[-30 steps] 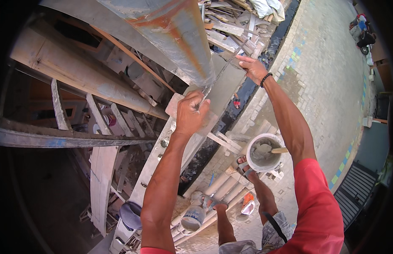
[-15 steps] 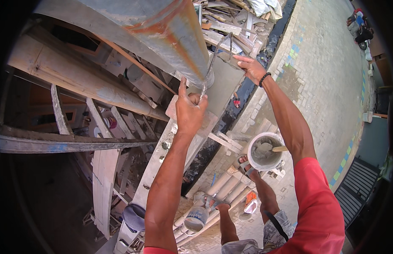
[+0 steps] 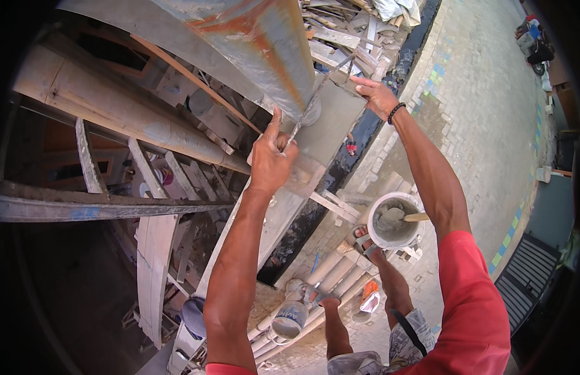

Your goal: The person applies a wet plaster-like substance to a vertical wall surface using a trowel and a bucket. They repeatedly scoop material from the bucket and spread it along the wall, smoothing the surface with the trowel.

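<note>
A thin, mortar-crusted bent metal rod [image 3: 323, 87] lies across a grey mortared ledge [image 3: 334, 115], its far end hooked down. My left hand [image 3: 272, 159] is closed around the rod's near end, with the index finger pointing up. Beside the hooked end, my right hand [image 3: 379, 99] reaches to the ledge's far corner with index finger and thumb stretched out and apart; its other fingers are partly hidden. A rust-streaked grey metal sheet [image 3: 252, 50] slopes down to the ledge, close above my left hand.
Below, a bucket of wet mortar [image 3: 393, 228] with a wooden handle stands by my feet on bamboo poles [image 3: 327, 272]. A smaller pail [image 3: 288, 322] is nearby. A dark drain [image 3: 293, 244] runs alongside. Wooden frame pieces [image 3: 115, 209] fill the left; scrap wood [image 3: 340, 37] lies ahead.
My left hand has shifted slightly left and down with its end of the rod. My right hand has moved a little right, and the rod's hooked end lies farther right over the ledge.
</note>
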A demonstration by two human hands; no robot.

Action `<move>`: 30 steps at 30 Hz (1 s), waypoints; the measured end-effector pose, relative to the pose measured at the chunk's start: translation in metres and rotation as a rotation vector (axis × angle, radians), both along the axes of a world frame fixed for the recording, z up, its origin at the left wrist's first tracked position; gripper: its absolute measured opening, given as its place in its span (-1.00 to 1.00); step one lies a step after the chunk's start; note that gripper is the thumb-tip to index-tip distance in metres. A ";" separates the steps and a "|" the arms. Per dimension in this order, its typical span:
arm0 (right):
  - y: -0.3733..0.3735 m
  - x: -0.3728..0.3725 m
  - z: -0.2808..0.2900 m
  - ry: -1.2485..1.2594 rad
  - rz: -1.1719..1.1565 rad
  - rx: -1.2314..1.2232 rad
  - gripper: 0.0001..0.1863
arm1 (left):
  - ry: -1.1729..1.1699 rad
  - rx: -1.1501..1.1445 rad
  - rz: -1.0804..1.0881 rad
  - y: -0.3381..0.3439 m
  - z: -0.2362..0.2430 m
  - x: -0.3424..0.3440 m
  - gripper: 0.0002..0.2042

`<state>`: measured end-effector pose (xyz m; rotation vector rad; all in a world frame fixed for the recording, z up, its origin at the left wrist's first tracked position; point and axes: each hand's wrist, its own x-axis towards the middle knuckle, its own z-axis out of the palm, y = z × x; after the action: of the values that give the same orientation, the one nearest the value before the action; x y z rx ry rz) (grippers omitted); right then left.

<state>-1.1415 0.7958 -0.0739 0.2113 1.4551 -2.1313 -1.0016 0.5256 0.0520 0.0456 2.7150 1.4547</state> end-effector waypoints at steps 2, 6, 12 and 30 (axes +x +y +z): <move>0.001 0.000 -0.003 0.007 -0.006 -0.010 -0.59 | -0.032 0.037 0.020 0.000 0.003 0.000 -0.38; -0.004 0.002 0.000 -0.005 -0.016 0.008 -0.60 | -0.013 0.014 -0.025 -0.010 0.003 -0.002 -0.40; -0.005 0.002 -0.002 0.014 -0.035 0.007 -0.62 | -0.002 0.052 -0.074 -0.021 -0.004 -0.006 -0.34; -0.004 0.005 0.007 -0.006 -0.031 0.077 -0.62 | 0.095 -0.125 -0.207 -0.037 -0.001 -0.017 -0.47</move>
<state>-1.1364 0.7917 -0.0670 0.2707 1.5411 -2.0994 -1.0184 0.4887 0.0509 0.3860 2.7694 1.2552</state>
